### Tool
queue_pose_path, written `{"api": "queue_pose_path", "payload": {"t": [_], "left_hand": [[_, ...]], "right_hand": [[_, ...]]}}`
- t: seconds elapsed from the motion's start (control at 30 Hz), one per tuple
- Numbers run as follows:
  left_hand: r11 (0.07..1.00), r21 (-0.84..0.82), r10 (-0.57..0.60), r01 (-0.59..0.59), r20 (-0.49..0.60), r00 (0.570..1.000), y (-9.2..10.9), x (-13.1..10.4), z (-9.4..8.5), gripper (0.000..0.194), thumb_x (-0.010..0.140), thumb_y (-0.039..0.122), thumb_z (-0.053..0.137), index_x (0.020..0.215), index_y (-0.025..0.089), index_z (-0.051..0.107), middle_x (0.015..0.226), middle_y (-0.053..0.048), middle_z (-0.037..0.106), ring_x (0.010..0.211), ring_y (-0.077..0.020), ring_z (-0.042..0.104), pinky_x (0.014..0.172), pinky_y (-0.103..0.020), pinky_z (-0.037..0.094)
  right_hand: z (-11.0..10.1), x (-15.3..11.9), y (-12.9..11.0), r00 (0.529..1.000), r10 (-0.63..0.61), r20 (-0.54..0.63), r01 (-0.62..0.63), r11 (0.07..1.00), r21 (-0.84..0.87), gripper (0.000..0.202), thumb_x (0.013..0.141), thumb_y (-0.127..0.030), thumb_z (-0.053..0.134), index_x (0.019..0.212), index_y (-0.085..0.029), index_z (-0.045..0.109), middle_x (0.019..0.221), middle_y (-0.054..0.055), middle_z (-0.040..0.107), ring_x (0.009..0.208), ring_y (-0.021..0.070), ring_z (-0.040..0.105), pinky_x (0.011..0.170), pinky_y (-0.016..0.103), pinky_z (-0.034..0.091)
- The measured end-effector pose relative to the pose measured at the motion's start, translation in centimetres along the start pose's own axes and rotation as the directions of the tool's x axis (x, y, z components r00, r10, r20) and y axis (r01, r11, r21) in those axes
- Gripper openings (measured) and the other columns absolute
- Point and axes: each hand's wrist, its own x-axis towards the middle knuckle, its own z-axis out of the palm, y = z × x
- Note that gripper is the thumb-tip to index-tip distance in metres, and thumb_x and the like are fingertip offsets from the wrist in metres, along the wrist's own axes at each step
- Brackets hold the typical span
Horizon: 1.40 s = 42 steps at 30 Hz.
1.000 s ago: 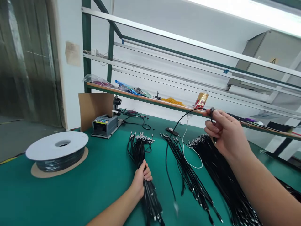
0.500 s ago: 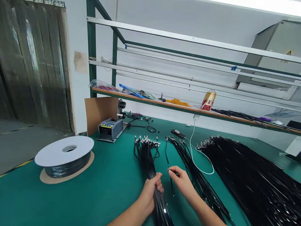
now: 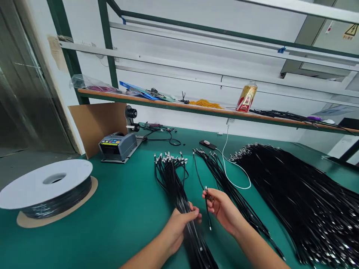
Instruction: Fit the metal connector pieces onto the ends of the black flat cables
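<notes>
Thin black cables with silvery connector ends make up a bundle (image 3: 175,183) at the middle of the table. My left hand (image 3: 181,224) is closed round it, thumb on top. To the right of this, my right hand (image 3: 220,209) pinches a small shiny metal piece (image 3: 206,189); its exact kind is too small to tell. A single black cable (image 3: 198,172) runs down to those fingers, and its lower end hangs out below them. I cannot tell whether the fingers grip this cable too. Further right lies a smaller cable bundle (image 3: 238,201).
A wide heap of black cables (image 3: 283,186) covers the right side. At left are a white spool (image 3: 25,183) and a grey tape dispenser (image 3: 119,145). A white cord (image 3: 224,160) leads from a black control (image 3: 207,144). A shelf (image 3: 168,104) holds a can (image 3: 246,97).
The camera view has tilted down and shifted. My right hand has turned, so its curled fingers and the shiny metal piece show more. My left hand keeps its hold on the bundle.
</notes>
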Motion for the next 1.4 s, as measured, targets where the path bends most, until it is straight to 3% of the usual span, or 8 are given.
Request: {"api": "queue_pose_path", "payload": {"t": [0.13,0.23,0.43,0.57,0.83,1.07,1.2,1.4], "left_hand": [[0.999,0.024,-0.040,0.038,0.074,0.996,-0.2,-0.3,0.0,0.037,0.066,0.040,0.088,0.078,0.018,0.060,0.072,-0.002,0.067,0.068,-0.0181,0.062,0.068,-0.032,0.050],[0.997,0.068,-0.033,0.027,0.091,0.995,-0.5,-0.4,-0.1,0.032,0.068,0.035,0.087,0.075,0.016,0.063,0.068,-0.002,0.066,0.064,-0.0149,0.059,0.063,-0.027,0.048],[0.992,0.125,-0.036,0.028,0.064,0.997,-0.3,-0.5,0.3,0.029,0.068,0.028,0.086,0.089,0.014,0.071,0.068,-0.002,0.067,0.064,-0.0160,0.059,0.061,-0.026,0.048],[0.992,0.122,-0.034,0.032,0.017,0.999,-0.1,-0.5,0.8,0.024,0.065,0.026,0.085,0.080,0.015,0.069,0.063,0.001,0.062,0.060,-0.0147,0.057,0.058,-0.025,0.046],[0.990,0.132,-0.035,0.044,-0.071,0.997,-0.7,-0.1,0.4,0.033,0.066,0.036,0.084,0.086,0.017,0.065,0.059,0.002,0.062,0.059,-0.0159,0.056,0.057,-0.026,0.047],[0.987,0.140,-0.075,0.080,-0.042,0.996,-0.7,0.1,0.0,0.039,0.061,0.033,0.089,0.090,0.018,0.067,0.073,0.001,0.065,0.069,-0.0160,0.059,0.065,-0.027,0.050],[0.982,0.159,-0.108,0.104,0.022,0.994,-0.4,0.2,-0.1,0.033,0.064,0.028,0.087,0.089,0.019,0.068,0.077,0.002,0.065,0.072,-0.0159,0.060,0.068,-0.026,0.049],[0.983,0.147,-0.115,0.113,-0.001,0.993,-0.2,0.1,-0.2,0.032,0.065,0.027,0.085,0.090,0.020,0.066,0.075,0.001,0.064,0.068,-0.0161,0.059,0.067,-0.028,0.049]], "right_hand": [[0.7,-0.9,1.5,0.998,0.028,0.063,-0.026,0.999,-0.027,0.045,0.075,-0.058,0.077,0.084,-0.014,0.068,0.059,-0.001,0.056,0.050,0.0101,0.047,0.049,0.022,0.038],[0.7,-1.4,3.0,0.998,-0.011,0.065,0.016,0.997,-0.079,0.046,0.076,-0.060,0.076,0.082,-0.015,0.067,0.060,-0.001,0.056,0.051,0.0106,0.048,0.050,0.023,0.039],[0.0,-1.5,3.4,0.983,-0.098,0.156,0.127,0.974,-0.188,0.043,0.080,-0.060,0.072,0.093,-0.019,0.071,0.091,0.004,0.062,0.063,0.0130,0.054,0.056,0.027,0.048],[-0.4,-2.0,3.6,0.966,-0.152,0.207,0.203,0.946,-0.252,0.034,0.085,-0.055,0.070,0.096,-0.022,0.071,0.118,0.008,0.054,0.082,0.0177,0.059,0.067,0.030,0.052],[-3.6,-4.7,3.9,0.882,-0.158,0.444,0.380,0.795,-0.472,0.026,0.096,-0.047,0.056,0.101,-0.026,0.070,0.096,0.005,0.059,0.088,0.0206,0.056,0.080,0.032,0.043],[-4.3,-4.3,4.4,0.883,-0.150,0.445,0.378,0.788,-0.486,0.025,0.096,-0.046,0.058,0.101,-0.025,0.069,0.095,0.007,0.062,0.090,0.0224,0.058,0.082,0.034,0.044],[-4.3,-4.4,4.5,0.867,-0.195,0.458,0.413,0.796,-0.443,0.025,0.096,-0.046,0.057,0.103,-0.025,0.070,0.094,0.007,0.061,0.088,0.0216,0.059,0.080,0.033,0.045],[-4.0,-4.4,4.4,0.829,-0.257,0.496,0.486,0.770,-0.413,0.030,0.097,-0.048,0.056,0.105,-0.024,0.072,0.092,0.007,0.060,0.084,0.0195,0.058,0.077,0.032,0.047]]}}
